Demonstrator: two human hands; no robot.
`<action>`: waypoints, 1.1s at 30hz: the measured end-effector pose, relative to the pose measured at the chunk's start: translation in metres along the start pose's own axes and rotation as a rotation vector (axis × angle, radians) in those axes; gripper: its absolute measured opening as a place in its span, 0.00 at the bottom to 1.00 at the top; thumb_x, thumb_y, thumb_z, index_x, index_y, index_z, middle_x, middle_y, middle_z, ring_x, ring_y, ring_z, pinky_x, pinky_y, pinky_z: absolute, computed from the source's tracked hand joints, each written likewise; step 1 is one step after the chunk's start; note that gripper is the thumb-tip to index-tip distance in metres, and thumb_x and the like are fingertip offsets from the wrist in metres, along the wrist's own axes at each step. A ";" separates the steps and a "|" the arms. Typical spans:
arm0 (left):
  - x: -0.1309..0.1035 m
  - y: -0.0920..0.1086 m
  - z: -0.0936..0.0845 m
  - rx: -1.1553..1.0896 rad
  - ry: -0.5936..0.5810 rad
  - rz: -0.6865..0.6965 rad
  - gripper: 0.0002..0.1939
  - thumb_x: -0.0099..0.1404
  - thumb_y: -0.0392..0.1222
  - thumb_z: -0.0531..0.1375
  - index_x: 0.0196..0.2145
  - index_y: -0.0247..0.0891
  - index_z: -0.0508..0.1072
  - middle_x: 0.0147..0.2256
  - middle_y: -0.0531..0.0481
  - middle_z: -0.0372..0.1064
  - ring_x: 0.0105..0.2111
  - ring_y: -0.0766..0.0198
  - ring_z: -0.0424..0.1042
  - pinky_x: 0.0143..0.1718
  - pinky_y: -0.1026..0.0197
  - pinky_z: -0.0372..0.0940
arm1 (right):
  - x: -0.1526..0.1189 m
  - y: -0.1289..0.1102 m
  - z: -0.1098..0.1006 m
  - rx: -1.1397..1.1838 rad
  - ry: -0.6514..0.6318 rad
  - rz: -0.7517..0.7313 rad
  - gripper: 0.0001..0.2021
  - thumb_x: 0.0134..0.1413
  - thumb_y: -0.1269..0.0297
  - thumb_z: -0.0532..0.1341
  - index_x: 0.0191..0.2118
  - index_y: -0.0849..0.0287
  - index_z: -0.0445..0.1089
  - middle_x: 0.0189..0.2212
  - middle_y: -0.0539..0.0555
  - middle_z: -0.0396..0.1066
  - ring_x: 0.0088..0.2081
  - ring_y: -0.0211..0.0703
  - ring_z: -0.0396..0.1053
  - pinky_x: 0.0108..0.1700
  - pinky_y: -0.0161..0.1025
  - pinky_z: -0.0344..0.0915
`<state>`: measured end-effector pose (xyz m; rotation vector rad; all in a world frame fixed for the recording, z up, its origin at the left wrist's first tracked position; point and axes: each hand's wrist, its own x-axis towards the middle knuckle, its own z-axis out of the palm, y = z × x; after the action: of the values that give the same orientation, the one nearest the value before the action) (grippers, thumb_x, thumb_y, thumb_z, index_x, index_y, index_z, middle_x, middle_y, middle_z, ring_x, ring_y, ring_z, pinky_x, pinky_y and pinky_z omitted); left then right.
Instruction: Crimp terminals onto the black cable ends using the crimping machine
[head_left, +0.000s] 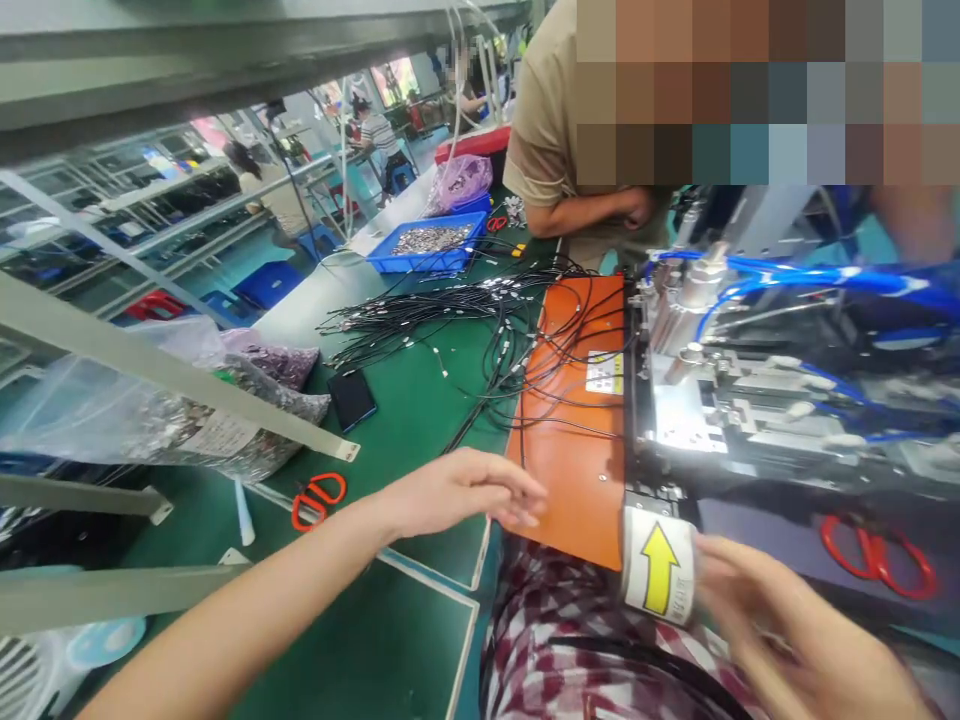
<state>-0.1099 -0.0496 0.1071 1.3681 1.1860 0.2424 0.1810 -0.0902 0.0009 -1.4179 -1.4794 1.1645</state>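
Observation:
My left hand [480, 490] hovers over the near left edge of the orange board [574, 460], fingers loosely bent and apart, nothing held. At the lower right, my right hand [772, 600] is smeared by motion beside a white label with a yellow arrow [660, 565]; its fingers cannot be made out clearly. Black cables [435, 305] with small white ends lie bundled on the green table [409, 400], and some curve across the board to the machine [690, 400] with blue tubes.
Red-handled scissors [319, 500] lie left, another red-handled pair [877, 555] right. A dark phone [351, 400], a blue tray [427, 245] of small parts and plastic bags [247, 420] are on the left. A person in a tan shirt [544, 120] leans in across the table.

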 end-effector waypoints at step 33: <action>0.068 0.020 0.089 0.104 0.064 0.241 0.11 0.72 0.36 0.48 0.50 0.41 0.64 0.36 0.53 0.72 0.35 0.66 0.71 0.35 0.65 0.63 | 0.019 -0.020 -0.009 0.499 -0.072 0.347 0.12 0.49 0.54 0.67 0.37 0.55 0.76 0.27 0.52 0.72 0.26 0.39 0.64 0.27 0.34 0.63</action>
<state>-0.0023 -0.0490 0.0691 1.6069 1.0976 0.4027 0.1823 -0.0693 0.0218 -1.3110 -0.9081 1.6743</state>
